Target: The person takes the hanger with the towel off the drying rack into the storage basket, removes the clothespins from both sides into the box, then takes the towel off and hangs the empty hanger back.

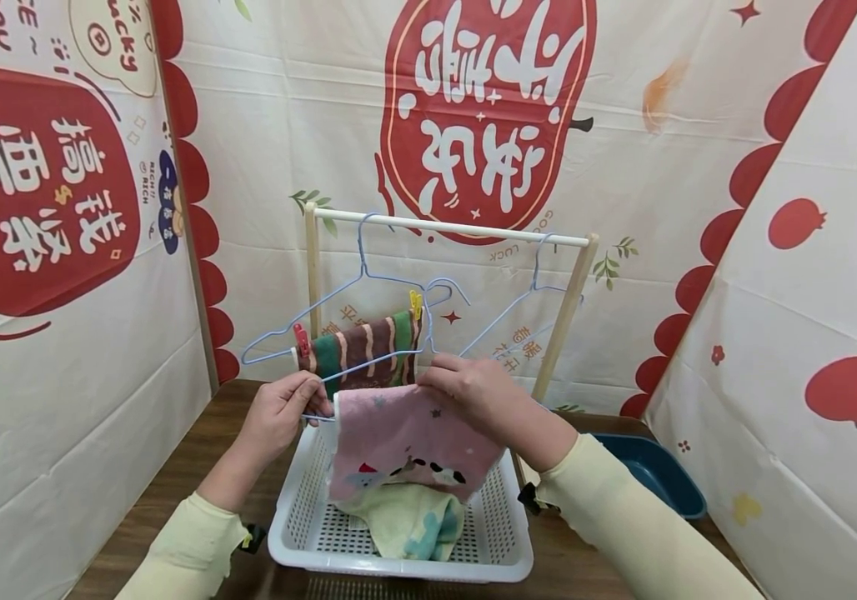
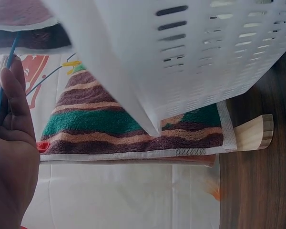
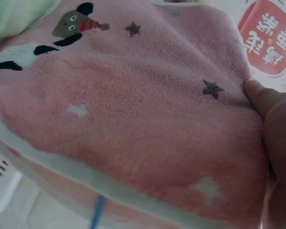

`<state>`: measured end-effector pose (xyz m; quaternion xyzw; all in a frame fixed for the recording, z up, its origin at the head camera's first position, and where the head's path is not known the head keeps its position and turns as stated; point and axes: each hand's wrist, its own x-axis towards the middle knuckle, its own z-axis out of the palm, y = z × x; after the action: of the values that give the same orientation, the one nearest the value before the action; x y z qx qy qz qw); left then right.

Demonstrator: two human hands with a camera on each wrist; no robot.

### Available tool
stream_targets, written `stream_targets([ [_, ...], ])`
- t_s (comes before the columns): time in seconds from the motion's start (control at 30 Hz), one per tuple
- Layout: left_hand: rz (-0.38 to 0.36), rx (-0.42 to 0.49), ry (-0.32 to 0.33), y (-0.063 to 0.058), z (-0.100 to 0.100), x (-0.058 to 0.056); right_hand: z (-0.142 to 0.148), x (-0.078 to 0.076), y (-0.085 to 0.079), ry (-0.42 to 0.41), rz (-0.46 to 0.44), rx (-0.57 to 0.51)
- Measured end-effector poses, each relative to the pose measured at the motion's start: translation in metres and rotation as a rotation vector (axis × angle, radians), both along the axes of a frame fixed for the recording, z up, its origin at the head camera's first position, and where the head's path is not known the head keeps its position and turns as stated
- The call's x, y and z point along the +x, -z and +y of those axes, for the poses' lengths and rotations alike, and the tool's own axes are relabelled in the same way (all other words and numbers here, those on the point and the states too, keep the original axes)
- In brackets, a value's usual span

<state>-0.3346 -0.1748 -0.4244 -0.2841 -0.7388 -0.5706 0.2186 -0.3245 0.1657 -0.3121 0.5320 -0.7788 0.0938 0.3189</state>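
My left hand (image 1: 278, 412) holds one end of a blue wire hanger (image 1: 376, 364); the wire passes between thumb and fingers in the left wrist view. A pink towel (image 1: 406, 442) with stars and cartoon animals hangs folded over this hanger. At its upper edge my right hand (image 1: 484, 400) pinches the cloth, thumb (image 3: 257, 95) on the near face; its other fingers are mostly hidden. Beneath, a pale yellow-green towel (image 1: 413, 525) lies in the white perforated basket (image 1: 398, 568).
Behind stands a wooden rack with a white bar (image 1: 458, 228). A brown-and-green striped towel (image 1: 361, 346) is clipped to a hanger there by a red clothespin (image 1: 302, 340) and a yellow clothespin (image 1: 416, 305). Another hanger (image 1: 499, 315) hangs rightward. A dark blue basin (image 1: 657, 475) sits right.
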Motion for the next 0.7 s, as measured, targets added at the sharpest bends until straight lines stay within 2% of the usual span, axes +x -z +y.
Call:
stream_targets([
  [0.43,-0.016,0.001,-0.004,0.0,-0.002,0.0,0.008,0.006,-0.027,0.006,0.012,-0.071],
  [0.7,-0.025,-0.008,-0.013,0.001,-0.002,0.0,0.012,0.01,-0.039,-0.011,0.084,-0.125],
])
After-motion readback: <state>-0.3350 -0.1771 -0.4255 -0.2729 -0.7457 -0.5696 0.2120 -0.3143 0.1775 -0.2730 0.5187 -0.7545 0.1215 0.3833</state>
